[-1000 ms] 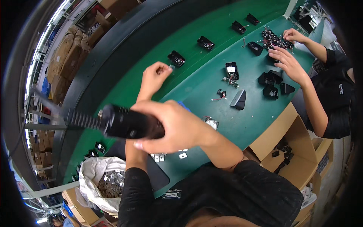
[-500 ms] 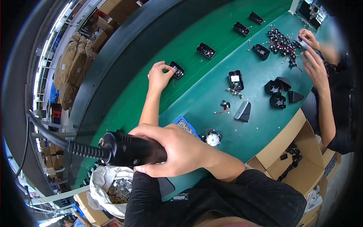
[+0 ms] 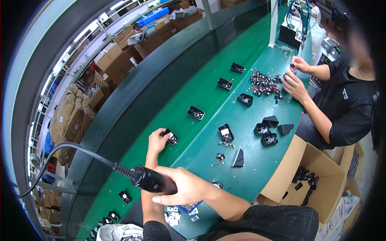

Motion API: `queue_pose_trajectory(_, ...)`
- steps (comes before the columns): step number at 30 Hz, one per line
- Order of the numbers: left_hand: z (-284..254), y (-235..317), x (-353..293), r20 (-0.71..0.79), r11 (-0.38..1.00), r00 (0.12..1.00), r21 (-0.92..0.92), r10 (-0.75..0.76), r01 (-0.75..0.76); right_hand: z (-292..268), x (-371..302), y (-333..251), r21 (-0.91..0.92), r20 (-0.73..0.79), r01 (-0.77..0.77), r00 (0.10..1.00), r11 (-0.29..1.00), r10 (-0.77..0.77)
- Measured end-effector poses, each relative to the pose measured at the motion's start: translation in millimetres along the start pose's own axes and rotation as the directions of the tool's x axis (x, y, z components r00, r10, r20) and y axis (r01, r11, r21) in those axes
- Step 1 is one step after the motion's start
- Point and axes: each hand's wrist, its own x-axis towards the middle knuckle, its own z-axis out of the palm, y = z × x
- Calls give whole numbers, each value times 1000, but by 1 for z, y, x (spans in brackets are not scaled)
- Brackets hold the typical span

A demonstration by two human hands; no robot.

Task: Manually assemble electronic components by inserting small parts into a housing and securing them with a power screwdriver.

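Observation:
My left hand [image 3: 158, 141] reaches out over the green conveyor belt, its fingers closed at the near end of a small open black plastic housing [image 3: 173, 138]. Pale parts show inside that housing. In my right hand [image 3: 185, 187] is a black corded electric screwdriver [image 3: 149, 179], held across my left forearm. Its cable end points left and its tip is hidden by my hand. Under my right hand, a blue tray [image 3: 188, 209] of small metal parts is partly covered. Beside it lie several small white square pieces [image 3: 173, 217].
More black housings [image 3: 196, 113] sit along the belt. On the green table are a wired-parts pile [image 3: 265, 84], an opened housing [image 3: 226, 133] and a wedge-shaped cover [image 3: 238, 158]. A co-worker [image 3: 341, 96] handles a small part at right. A cardboard box [image 3: 281, 176] stands below the table edge.
The whole view has swung, showing more of the far belt and the co-worker. My left hand stays at the same housing, and the screwdriver remains in my right hand. The co-worker's hands have shifted.

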Motion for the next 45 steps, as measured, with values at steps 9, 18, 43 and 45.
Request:
queue_pose_trajectory(9,-70,-12,-168,-126,987,982,-99,-143,131,-3,-1,15,178,-66,-31,997,984,43)
queue_pose_trajectory(18,-47,-27,-247,-244,951,963,-309,-112,32,21,29,52,-164,-193,278,932,946,-307)
queue_pose_trajectory(43,-35,-50,-268,-282,928,958,-368,-48,-62,86,66,153,-196,-267,273,909,942,-319)
queue_pose_trajectory(45,-35,-50,-268,-275,927,960,-371,-50,-58,87,66,154,-211,-266,281,905,936,-331)
